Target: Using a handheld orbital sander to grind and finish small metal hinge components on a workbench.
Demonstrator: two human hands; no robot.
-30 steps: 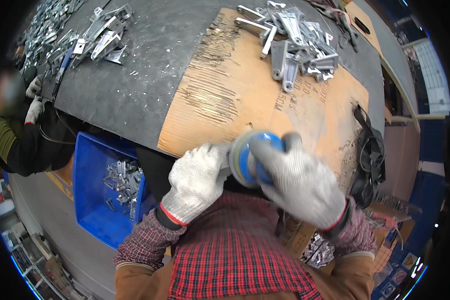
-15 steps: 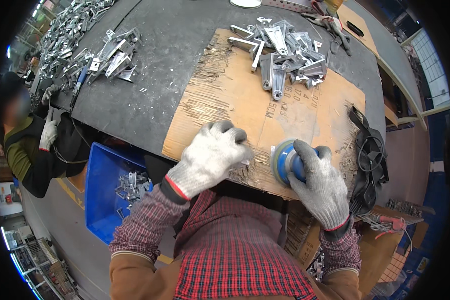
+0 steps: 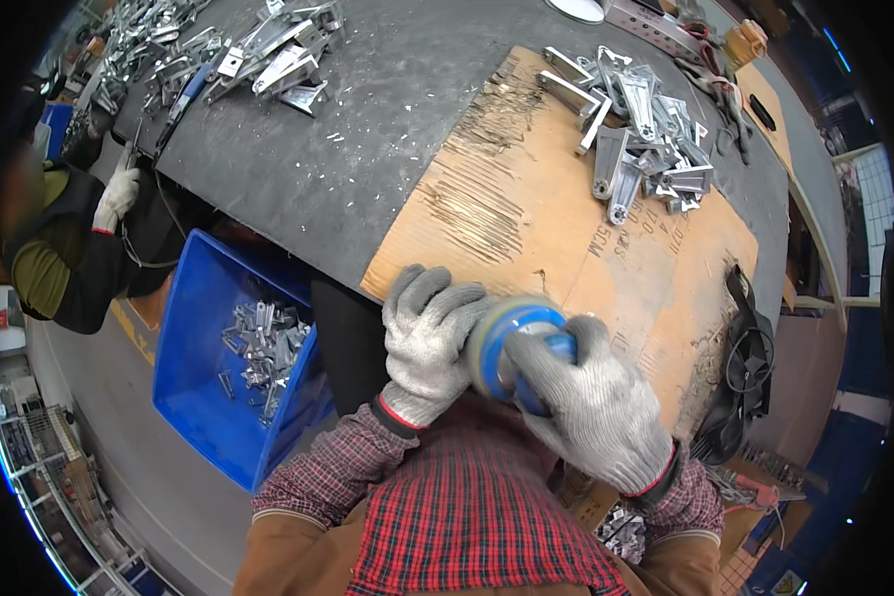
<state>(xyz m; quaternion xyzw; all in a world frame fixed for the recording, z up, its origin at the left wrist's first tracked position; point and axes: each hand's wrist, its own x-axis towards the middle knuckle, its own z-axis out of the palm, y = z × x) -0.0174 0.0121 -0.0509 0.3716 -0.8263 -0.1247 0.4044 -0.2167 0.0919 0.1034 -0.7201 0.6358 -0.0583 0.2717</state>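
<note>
Both my hands wear pale knitted gloves with grey fingertips. My right hand point(image 3: 601, 407) is wrapped round a blue, round-headed power sander point(image 3: 536, 318), its disc tilted toward the left hand. Close beside the disc, my left hand point(image 3: 427, 343) is closed with its fingers bent, at the near edge of a worn cardboard sheet point(image 3: 566, 248). Whatever it grips is hidden behind the glove and the sander. Farther back on the cardboard lies a pile of silvery metal brackets point(image 3: 638, 104).
More brackets point(image 3: 288, 55) lie on the dark table point(image 3: 368, 119) at far left. A blue bin point(image 3: 184, 328) with metal parts stands below the left table edge. Black straps point(image 3: 750, 348) hang at the right. A gloved co-worker point(image 3: 60, 238) is at the left.
The sander has moved left and nearer to me in my right hand, up against my left hand. My left hand has drawn slightly nearer. The whole view has shifted and turned.
</note>
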